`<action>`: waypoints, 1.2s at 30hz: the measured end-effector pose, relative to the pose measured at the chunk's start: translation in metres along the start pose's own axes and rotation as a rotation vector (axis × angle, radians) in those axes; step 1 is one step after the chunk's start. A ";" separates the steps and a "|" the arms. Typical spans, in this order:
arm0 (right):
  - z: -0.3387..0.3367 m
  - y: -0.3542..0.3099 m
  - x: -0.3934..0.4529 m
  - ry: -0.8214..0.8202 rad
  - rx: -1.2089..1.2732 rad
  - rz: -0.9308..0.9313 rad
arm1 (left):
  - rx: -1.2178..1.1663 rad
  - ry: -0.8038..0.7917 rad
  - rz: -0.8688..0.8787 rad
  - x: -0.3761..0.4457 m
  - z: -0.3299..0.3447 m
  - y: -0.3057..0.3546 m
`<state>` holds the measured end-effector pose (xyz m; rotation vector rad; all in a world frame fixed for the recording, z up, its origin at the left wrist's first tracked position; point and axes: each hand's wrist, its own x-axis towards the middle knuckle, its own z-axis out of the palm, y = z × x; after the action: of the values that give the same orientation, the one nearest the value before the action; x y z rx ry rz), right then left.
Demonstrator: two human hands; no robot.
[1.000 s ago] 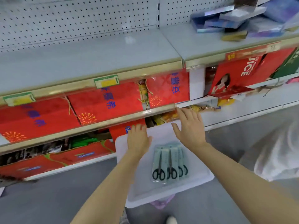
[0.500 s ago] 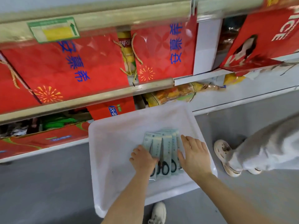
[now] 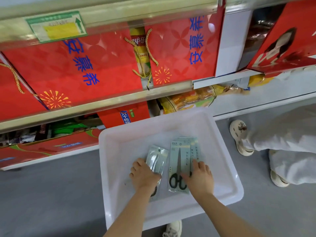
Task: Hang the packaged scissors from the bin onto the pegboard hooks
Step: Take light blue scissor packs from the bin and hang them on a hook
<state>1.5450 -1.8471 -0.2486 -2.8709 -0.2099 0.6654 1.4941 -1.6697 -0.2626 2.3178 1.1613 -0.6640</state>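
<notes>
A white plastic bin [image 3: 119,168] sits on the grey floor below the shelves. Inside lie several pale green packs of black-handled scissors. My left hand [image 3: 144,176] is closed on one pack [image 3: 156,159], which is pulled away to the left and tilted off the rest. My right hand [image 3: 199,177] lies palm down, fingers spread, on the remaining stack of packs [image 3: 179,161]. The pegboard and its hooks are out of view.
Shelves of red gift boxes [image 3: 95,65] and snack bags [image 3: 188,100] rise right behind the bin. Another person's legs and pale shoes [image 3: 239,135] stand on the floor to the right. My own shoe [image 3: 172,229] shows below the bin.
My view dropped from the shelf down into the bin. Both hands went down onto the packs, and my left hand has drawn one pack leftward away from the stack.
</notes>
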 end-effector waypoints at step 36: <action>-0.205 -0.214 -0.058 0.329 0.985 -0.331 | -1.241 0.635 0.445 -0.103 -0.320 -0.037</action>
<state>1.5648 -1.6794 0.0018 -1.8883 -0.2174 0.1372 1.4771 -1.5218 0.0409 1.5266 0.8119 0.8212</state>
